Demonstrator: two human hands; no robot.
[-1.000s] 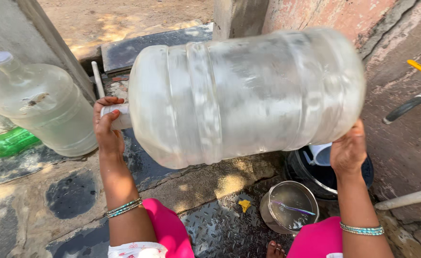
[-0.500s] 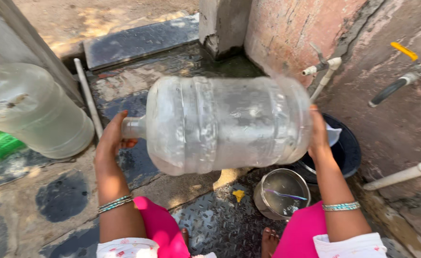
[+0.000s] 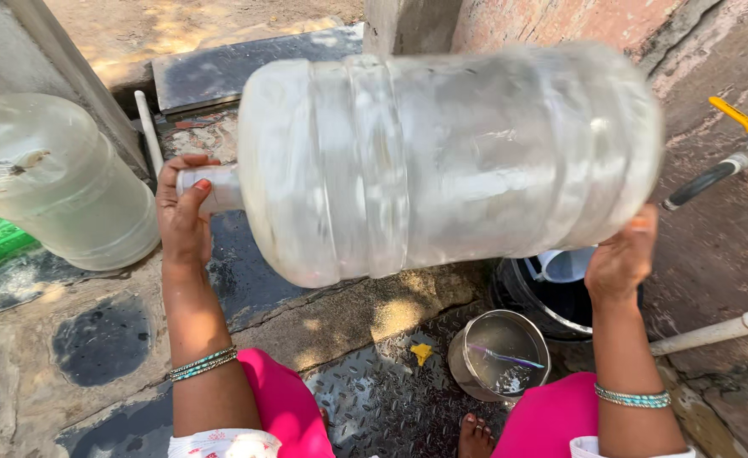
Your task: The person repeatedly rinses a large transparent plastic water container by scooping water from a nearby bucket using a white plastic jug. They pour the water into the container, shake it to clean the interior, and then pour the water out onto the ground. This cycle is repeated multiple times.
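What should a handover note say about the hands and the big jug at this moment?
Left hand: gripping the neck of the large clear jug.
Right hand: supporting the jug's base.
The jug is held sideways in the air, blurred; whether it holds water cannot be told.
Below: steel pot with some water, dark basin. A second jug stands on the left.
Done or left: not shown.

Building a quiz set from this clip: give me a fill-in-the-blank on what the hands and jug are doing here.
1. The left hand grips the big clear jug at its ____.
2. The right hand supports the jug's ____ end.
3. The jug is held ____, not upright.
4. The steel pot on the ground holds ____.

Missing words: neck; bottom; sideways; water
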